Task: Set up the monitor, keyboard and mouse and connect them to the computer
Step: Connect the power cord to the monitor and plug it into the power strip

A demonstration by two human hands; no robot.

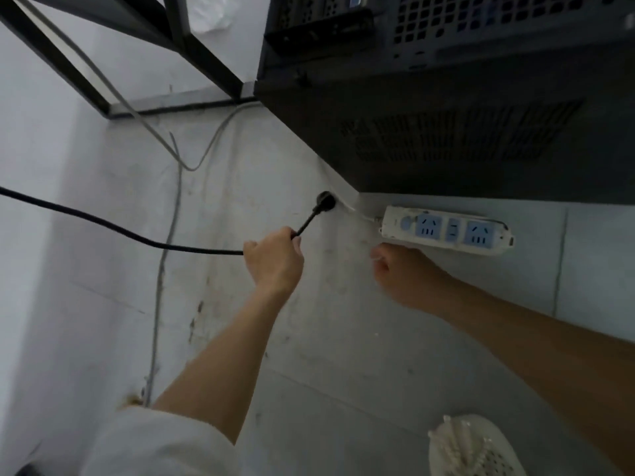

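Observation:
My left hand [275, 259] is closed around a black power cable [103, 221] just behind its round black plug [325, 201], which hangs over the floor left of the power strip. The white power strip [446, 230] with blue sockets lies on the floor beside the black computer tower [464, 132]. My right hand [402, 273] is curled just below the strip's left end; a thin white cord seems to run by its fingers, but I cannot tell if it grips it. The tower's perforated back panel [481, 25] faces up and away.
Black metal desk legs [192, 46] stand at the top left by the wall. Thin grey cables [168, 235] trail down the floor on the left. A white perforated slipper [477, 448] is at the bottom right. A white sleeve [154, 444] shows at the bottom.

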